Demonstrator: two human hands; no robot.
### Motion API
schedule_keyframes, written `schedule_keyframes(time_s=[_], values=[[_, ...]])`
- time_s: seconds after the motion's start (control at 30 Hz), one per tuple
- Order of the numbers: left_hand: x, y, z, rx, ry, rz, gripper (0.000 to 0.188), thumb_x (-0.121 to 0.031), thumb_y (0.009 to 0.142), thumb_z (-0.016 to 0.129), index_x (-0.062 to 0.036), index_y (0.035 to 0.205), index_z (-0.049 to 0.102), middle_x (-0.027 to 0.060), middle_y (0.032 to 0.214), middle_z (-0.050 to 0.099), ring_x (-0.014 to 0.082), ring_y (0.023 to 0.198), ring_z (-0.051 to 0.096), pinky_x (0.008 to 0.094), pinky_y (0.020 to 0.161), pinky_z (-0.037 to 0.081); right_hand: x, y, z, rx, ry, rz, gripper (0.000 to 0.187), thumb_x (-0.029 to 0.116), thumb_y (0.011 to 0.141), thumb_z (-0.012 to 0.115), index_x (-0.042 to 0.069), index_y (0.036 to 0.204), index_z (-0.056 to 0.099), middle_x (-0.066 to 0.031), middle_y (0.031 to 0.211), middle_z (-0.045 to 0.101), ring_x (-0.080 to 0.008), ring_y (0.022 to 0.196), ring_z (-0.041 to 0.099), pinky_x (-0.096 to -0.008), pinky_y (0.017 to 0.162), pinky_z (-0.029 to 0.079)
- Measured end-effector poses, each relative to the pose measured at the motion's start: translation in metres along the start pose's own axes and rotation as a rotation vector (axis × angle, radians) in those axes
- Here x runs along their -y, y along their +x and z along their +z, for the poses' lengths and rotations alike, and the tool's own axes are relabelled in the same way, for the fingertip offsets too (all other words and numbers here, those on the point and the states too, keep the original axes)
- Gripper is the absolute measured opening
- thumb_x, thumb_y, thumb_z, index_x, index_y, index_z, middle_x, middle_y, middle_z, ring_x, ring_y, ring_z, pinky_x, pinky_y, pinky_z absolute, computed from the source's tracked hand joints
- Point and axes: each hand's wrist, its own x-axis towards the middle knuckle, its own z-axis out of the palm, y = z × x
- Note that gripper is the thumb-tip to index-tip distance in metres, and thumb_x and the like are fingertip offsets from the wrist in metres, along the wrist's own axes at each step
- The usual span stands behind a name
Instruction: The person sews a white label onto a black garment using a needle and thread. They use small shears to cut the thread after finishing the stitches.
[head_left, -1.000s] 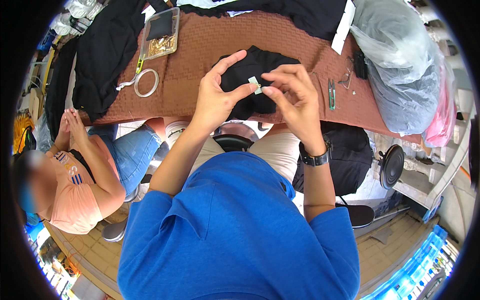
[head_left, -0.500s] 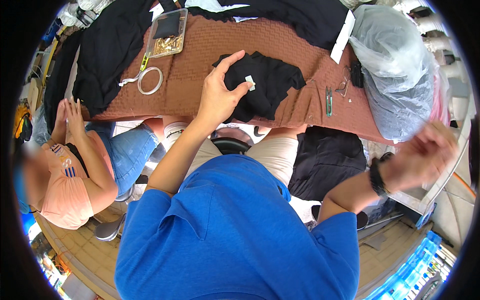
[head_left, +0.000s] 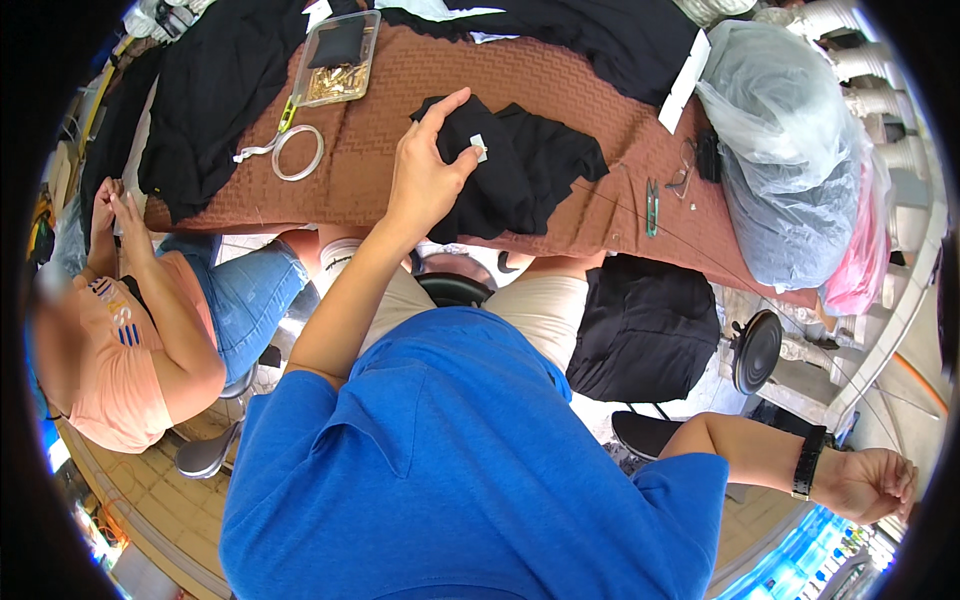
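My left hand [head_left: 425, 175] grips a piece of black cloth [head_left: 545, 165] at the table's near edge, its thumb resting by a small white label [head_left: 479, 148] on it. The index finger stretches along the cloth's upper edge; the other fingers are partly hidden. Far out at the lower right is my right hand [head_left: 870, 485], its fingers bent together in a pinch and a dark band on the wrist. A thin dark thread [head_left: 705, 247] runs from near the cloth across the table's right part toward that hand. The pinched fingertips are too small to make out clearly.
Green-handled thread snips [head_left: 652, 208] lie right of the cloth. A clear box [head_left: 338, 60] of gold-coloured pieces and a white ribbon roll [head_left: 298, 153] lie to the left. A grey plastic bag [head_left: 790, 170] stands at right. A person in a peach shirt [head_left: 125, 370] sits at left.
My right hand has swung outward and down to the far lower right. My left hand and the cloth have shifted slightly left. The seated person's hands have come closer together.
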Motion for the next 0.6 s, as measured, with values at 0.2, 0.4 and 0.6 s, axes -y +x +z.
schedule_keyframes(time_s=[0.2,0.4,0.6], values=[[0.013,0.005,-0.001,-0.027,0.001,0.000,0.061,0.002,0.077,0.074,-0.0075,0.135,0.060,0.0155,0.122,0.067,0.0237,0.115,0.063,0.0337,0.101,0.047,0.031,0.026,-0.032,0.031,0.010,-0.015,0.011,0.007,0.092,0.051,0.006,0.083,0.056,-0.0071,0.079,0.056,-0.0186,0.074,0.054,-0.0215,0.057,0.043],[0.019,0.007,-0.005,-0.054,0.019,-0.003,0.062,0.005,0.076,0.074,-0.0078,0.135,0.060,0.0150,0.121,0.067,0.0214,0.112,0.064,0.0319,0.099,0.049,0.050,0.048,-0.056,-0.005,0.062,-0.101,0.012,0.007,0.096,0.049,0.003,0.084,0.051,-0.0089,0.082,0.053,-0.0223,0.076,0.054,-0.0297,0.063,0.047],[0.010,0.004,-0.007,0.056,-0.370,-0.085,0.062,0.004,0.080,0.075,-0.0035,0.138,0.056,0.0100,0.122,0.066,0.0170,0.109,0.064,0.0296,0.098,0.050,0.051,0.062,-0.078,0.108,-0.381,-0.073,0.016,0.008,0.096,0.054,-0.001,0.087,0.065,-0.0102,0.083,0.061,-0.0188,0.074,0.056,-0.0245,0.065,0.046]])
